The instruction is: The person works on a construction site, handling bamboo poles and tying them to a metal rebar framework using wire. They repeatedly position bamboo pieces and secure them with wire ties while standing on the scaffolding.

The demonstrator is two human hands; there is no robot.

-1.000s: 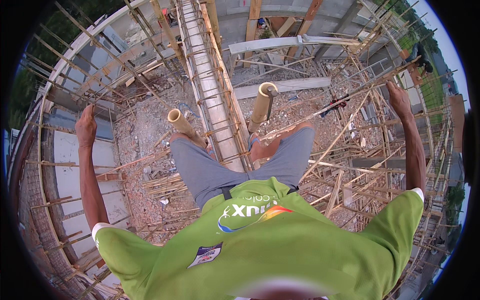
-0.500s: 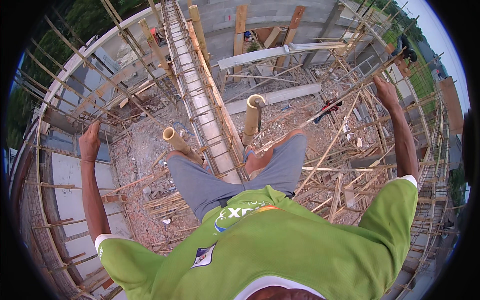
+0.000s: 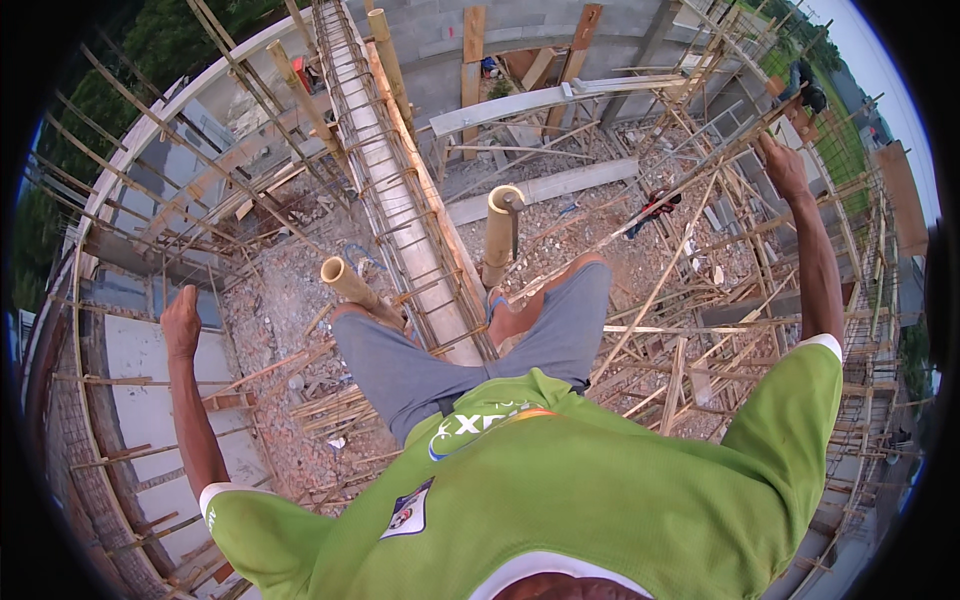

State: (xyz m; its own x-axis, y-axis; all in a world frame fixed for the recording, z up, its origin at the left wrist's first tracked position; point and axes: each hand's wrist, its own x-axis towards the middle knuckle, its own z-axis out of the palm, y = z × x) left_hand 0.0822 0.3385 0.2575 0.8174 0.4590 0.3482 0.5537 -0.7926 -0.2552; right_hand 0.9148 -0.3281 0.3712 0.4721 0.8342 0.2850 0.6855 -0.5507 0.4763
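Both my arms are spread wide. My left hand [image 3: 181, 322] is closed, out to the left above a pale wall panel [image 3: 150, 365]. At the upper right my right hand [image 3: 785, 168] is closed with its fingers pinched together, near wooden poles in the background. What either hand holds, if anything, is too small to make out. Between my legs runs a long beam form [image 3: 420, 250] with a rusty rebar cage [image 3: 385, 175] on it. Two hollow bamboo poles [image 3: 497, 245] [image 3: 350, 280] stand by my knees; a dark metal tool [image 3: 516, 230] hangs on the right one's rim.
Far below, rubble [image 3: 290, 270] covers the ground, with loose timber [image 3: 340, 410] scattered over it. A pale concrete beam [image 3: 560, 190] lies beyond. Bamboo scaffolding rings the walls, and a grey block wall [image 3: 430, 60] closes the far side. Another person [image 3: 805, 88] is at the upper right.
My left hand has come nearer to me and lower. My right hand has shifted slightly outward and up. Both remain closed, and my legs have hardly moved.
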